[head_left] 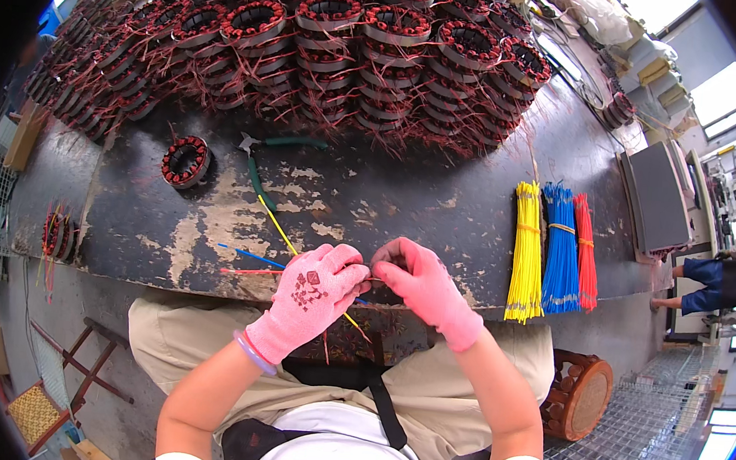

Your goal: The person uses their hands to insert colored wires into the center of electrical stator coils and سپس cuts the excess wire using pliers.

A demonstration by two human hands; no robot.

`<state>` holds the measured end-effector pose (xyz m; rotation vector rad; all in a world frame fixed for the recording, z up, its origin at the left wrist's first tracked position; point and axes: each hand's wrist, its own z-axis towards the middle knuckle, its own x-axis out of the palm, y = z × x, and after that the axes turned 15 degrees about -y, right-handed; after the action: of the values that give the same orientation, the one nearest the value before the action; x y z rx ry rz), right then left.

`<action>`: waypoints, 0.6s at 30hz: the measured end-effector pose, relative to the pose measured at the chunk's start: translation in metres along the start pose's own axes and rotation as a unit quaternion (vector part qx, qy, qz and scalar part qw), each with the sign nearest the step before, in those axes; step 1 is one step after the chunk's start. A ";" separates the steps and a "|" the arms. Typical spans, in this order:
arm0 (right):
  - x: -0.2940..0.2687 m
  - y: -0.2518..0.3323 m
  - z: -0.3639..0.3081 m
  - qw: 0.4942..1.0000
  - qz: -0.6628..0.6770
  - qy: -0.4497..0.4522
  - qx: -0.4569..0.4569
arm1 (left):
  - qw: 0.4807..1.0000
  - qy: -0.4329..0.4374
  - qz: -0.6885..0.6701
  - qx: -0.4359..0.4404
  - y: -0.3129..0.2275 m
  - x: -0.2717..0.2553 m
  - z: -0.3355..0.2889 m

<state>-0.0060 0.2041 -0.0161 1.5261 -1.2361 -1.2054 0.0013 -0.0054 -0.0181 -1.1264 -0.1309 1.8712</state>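
Both my hands wear pink gloves and meet at the table's front edge. My left hand is closed round a yellow wire, a blue wire and a red wire, whose ends fan out to the left. Below this hand, more wire ends hang over my lap. My right hand pinches a thin wire close against the left fingertips; the exact joint is hidden by the fingers. Any larger part under the hands is too covered to make out.
Green-handled cutters lie beyond my hands, beside a single copper-wound stator. Stacked stators fill the table's back. Yellow, blue and red wire bundles lie right. Another stator sits far left. A wooden stool stands right.
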 end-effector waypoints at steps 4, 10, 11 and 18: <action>0.001 0.021 -0.012 0.991 -0.125 -0.041 0.013 | 1.000 0.003 -0.012 0.001 0.002 0.000 -0.002; -0.003 -0.001 -0.029 0.811 -0.406 -0.098 -0.410 | 0.999 0.010 -0.036 -0.023 0.003 0.002 -0.002; -0.002 -0.005 -0.027 0.798 -0.416 -0.094 -0.425 | 0.999 0.009 -0.042 -0.024 0.003 0.002 -0.002; -0.005 0.001 -0.008 0.987 -0.039 0.106 0.116 | 0.999 0.022 -0.036 -0.028 0.003 0.001 -0.002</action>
<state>0.0010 0.2091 -0.0123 1.8368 -1.2154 -0.9417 0.0009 -0.0071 -0.0207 -1.1853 -0.1983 1.7887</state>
